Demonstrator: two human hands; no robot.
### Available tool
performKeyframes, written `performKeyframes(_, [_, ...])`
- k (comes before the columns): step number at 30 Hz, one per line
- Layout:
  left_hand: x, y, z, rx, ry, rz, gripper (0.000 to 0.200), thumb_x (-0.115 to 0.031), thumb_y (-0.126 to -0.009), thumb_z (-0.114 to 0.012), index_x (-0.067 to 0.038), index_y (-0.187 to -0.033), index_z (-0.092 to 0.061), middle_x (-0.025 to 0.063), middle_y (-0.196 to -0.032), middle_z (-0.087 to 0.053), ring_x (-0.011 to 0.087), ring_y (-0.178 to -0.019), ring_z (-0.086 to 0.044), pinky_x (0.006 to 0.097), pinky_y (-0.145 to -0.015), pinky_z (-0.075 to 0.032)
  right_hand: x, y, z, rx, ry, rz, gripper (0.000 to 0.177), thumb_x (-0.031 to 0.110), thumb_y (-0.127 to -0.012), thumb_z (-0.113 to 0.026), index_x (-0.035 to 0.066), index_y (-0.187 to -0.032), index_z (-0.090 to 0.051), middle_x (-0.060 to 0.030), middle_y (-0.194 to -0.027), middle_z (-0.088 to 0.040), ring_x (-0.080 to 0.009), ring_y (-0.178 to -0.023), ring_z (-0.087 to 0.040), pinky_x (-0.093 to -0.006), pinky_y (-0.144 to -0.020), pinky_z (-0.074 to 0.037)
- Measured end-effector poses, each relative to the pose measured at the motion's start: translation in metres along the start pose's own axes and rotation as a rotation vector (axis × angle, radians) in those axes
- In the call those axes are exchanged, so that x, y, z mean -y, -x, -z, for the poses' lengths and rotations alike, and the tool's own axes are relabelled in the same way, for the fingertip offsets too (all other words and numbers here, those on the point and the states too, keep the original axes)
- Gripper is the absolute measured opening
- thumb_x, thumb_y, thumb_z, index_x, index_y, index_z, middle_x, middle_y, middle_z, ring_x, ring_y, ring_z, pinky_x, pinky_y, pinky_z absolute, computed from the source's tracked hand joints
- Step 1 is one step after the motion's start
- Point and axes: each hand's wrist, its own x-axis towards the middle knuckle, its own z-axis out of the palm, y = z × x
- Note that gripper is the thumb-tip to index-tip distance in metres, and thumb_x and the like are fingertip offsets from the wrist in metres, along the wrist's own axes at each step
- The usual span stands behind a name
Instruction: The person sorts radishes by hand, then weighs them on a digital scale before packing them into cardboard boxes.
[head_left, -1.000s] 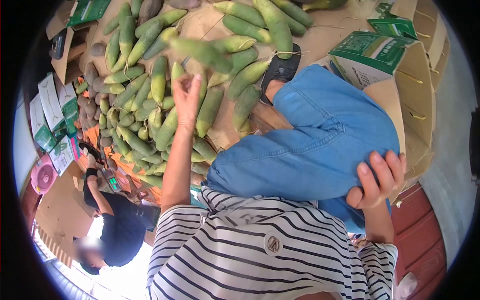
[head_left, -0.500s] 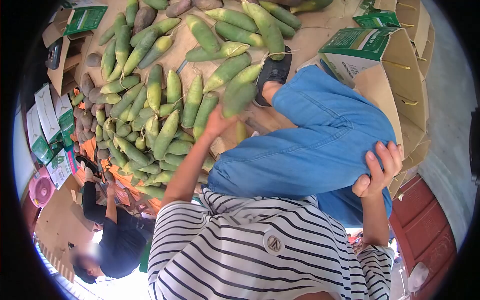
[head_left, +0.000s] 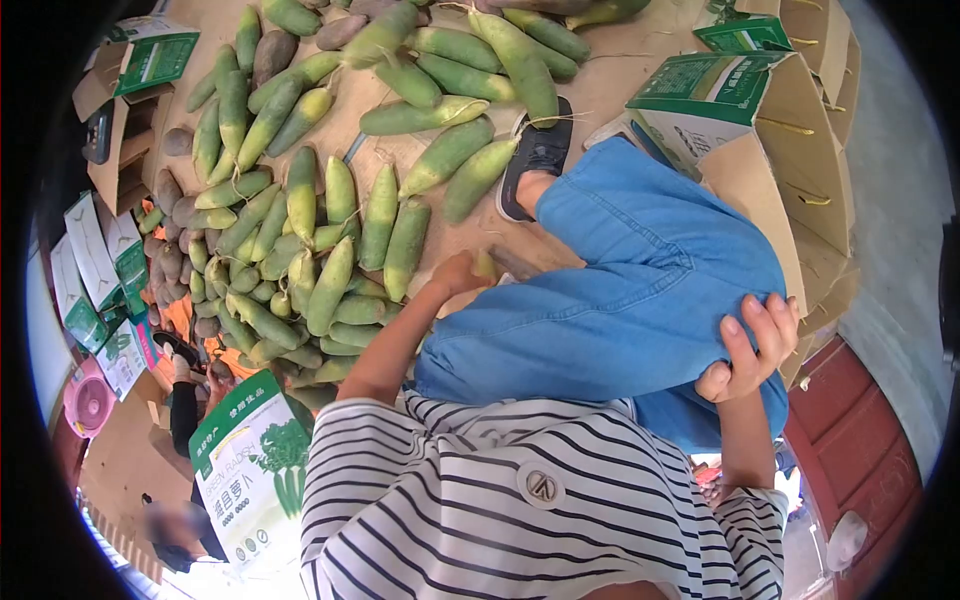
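My left hand [head_left: 460, 275] reaches down beside my bent knee, its fingers closed round the end of a green radish [head_left: 485, 266]. My leg partly hides those fingers and the rest of that radish. My right hand [head_left: 752, 348] is curled over the blue trouser leg [head_left: 620, 300] at my other knee. Left of my left hand, a heap of green radishes [head_left: 330, 285] lies on the cardboard. A blurred green radish [head_left: 381, 36] shows over the radishes at the far side.
Open cartons [head_left: 745, 110] stand at the right by my knees. Darker brownish roots [head_left: 170, 235] lie at the left. A green and white radish carton [head_left: 255, 475] is upright at the lower left, overlapping another person [head_left: 180, 525]. Behind stands a pink fan [head_left: 88, 398].
A green radish has left my left hand and shows blurred farther away. That hand has moved down to another radish by my leg. A radish carton has come into view before the other person.
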Motion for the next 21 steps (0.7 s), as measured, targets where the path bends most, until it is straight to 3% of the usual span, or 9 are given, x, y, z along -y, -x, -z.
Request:
performKeyframes(7, [-0.002, -0.013, -0.015, -0.036, 0.04, -0.124, 0.068, -0.04, -0.067, -0.075, 0.003, -0.114, -0.051, 0.0236, -0.102, -0.062, 0.0361, -0.096, -0.06, 0.0408, -0.082, -0.047, -0.002, 0.003, -0.001, -0.001, -0.006, -0.027, 0.036, 0.033, -0.092, -0.031, 0.011, -0.11, -0.054, -0.0138, -0.117, -0.054, -0.0328, -0.117, -0.045, -0.0511, -0.103, -0.03])
performKeyframes(11, [-0.033, 0.038, 0.053, -0.159, 0.088, -0.182, 0.055, -0.031, -0.071, -0.075, 0.002, -0.109, -0.052, 0.0198, -0.092, -0.063, 0.0323, -0.086, -0.063, 0.0382, -0.076, -0.049, 0.001, 0.0, -0.001, -0.028, -0.033, -0.015, 0.035, 0.031, -0.091, -0.034, 0.01, -0.108, -0.056, -0.0136, -0.116, -0.055, -0.0329, -0.115, -0.046, -0.0511, -0.102, -0.031])
performKeyframes(13, [-0.027, 0.05, 0.087, -0.34, 0.284, -0.197, 0.043, -0.024, -0.077, -0.072, 0.001, -0.107, -0.054, 0.0157, -0.088, -0.064, 0.0254, -0.081, -0.063, 0.0339, -0.073, -0.05, 0.0, -0.005, -0.005, -0.073, -0.059, -0.012, 0.035, 0.03, -0.089, -0.036, 0.011, -0.106, -0.059, -0.0118, -0.115, -0.056, -0.0314, -0.113, -0.048, -0.0497, -0.102, -0.031])
performKeyframes(15, [-0.056, 0.085, 0.152, -0.456, 0.39, -0.337, 0.038, -0.023, -0.081, -0.069, 0.001, -0.106, -0.054, 0.0125, -0.089, -0.064, 0.019, -0.081, -0.062, 0.0315, -0.073, -0.049, 0.002, -0.01, -0.005, -0.118, -0.091, -0.034, 0.033, 0.03, -0.088, -0.039, 0.015, -0.103, -0.064, -0.0082, -0.114, -0.059, -0.0284, -0.11, -0.05, -0.0468, -0.101, -0.032])
performKeyframes(16, [-0.036, 0.074, 0.173, -0.468, 0.394, -0.398, 0.037, -0.021, -0.083, -0.068, 0.003, -0.106, -0.052, 0.0115, -0.094, -0.064, 0.0165, -0.083, -0.061, 0.0306, -0.074, -0.049, 0.003, -0.012, -0.004, -0.111, -0.09, -0.032, 0.033, 0.029, -0.087, -0.039, 0.014, -0.104, -0.064, -0.0084, -0.115, -0.058, -0.0281, -0.11, -0.05, -0.0464, -0.101, -0.032])
performKeyframes(17, [-0.065, 0.1, 0.203, -0.507, 0.453, -0.343, 0.039, -0.022, -0.082, -0.069, 0.004, -0.106, -0.052, 0.0122, -0.095, -0.064, 0.0171, -0.084, -0.061, 0.0307, -0.074, -0.049, 0.003, -0.015, -0.003, -0.104, -0.089, -0.03, 0.033, 0.029, -0.087, -0.04, 0.014, -0.104, -0.064, -0.0085, -0.115, -0.058, -0.0278, -0.111, -0.05, -0.046, -0.101, -0.032])
performKeyframes(19, [-0.046, 0.082, 0.236, -0.764, 0.378, -0.429, 0.043, -0.024, -0.081, -0.07, 0.005, -0.107, -0.052, 0.0146, -0.096, -0.063, 0.0219, -0.087, -0.06, 0.0327, -0.077, -0.047, 0.003, -0.019, -0.001, -0.092, -0.099, -0.023, 0.034, 0.028, -0.086, -0.042, 0.013, -0.108, -0.064, -0.0098, -0.119, -0.057, -0.0283, -0.113, -0.05, -0.045, -0.102, -0.031])
performKeyframes(20, [-0.053, 0.084, 0.245, -1.014, 0.138, -0.399, 0.047, -0.025, -0.08, -0.071, 0.006, -0.11, -0.051, 0.0187, -0.105, -0.059, 0.0251, -0.095, -0.057, 0.034, -0.081, -0.046, 0.004, -0.023, 0.002, -0.064, -0.125, -0.021, 0.034, 0.028, -0.085, -0.045, 0.012, -0.11, -0.063, -0.0105, -0.12, -0.056, -0.0291, -0.113, -0.05, -0.0454, -0.102, -0.032])
performKeyframes(21, [-0.06, 0.084, 0.249, -1.112, 0.079, -0.398, 0.05, -0.026, -0.081, -0.07, 0.006, -0.113, -0.05, 0.0199, -0.108, -0.057, 0.026, -0.098, -0.056, 0.0348, -0.083, -0.045, 0.005, -0.027, 0.007, -0.035, -0.139, -0.029, 0.035, 0.027, -0.084, -0.047, 0.012, -0.112, -0.062, -0.0112, -0.121, -0.055, -0.0299, -0.113, -0.05, -0.0459, -0.101, -0.032])
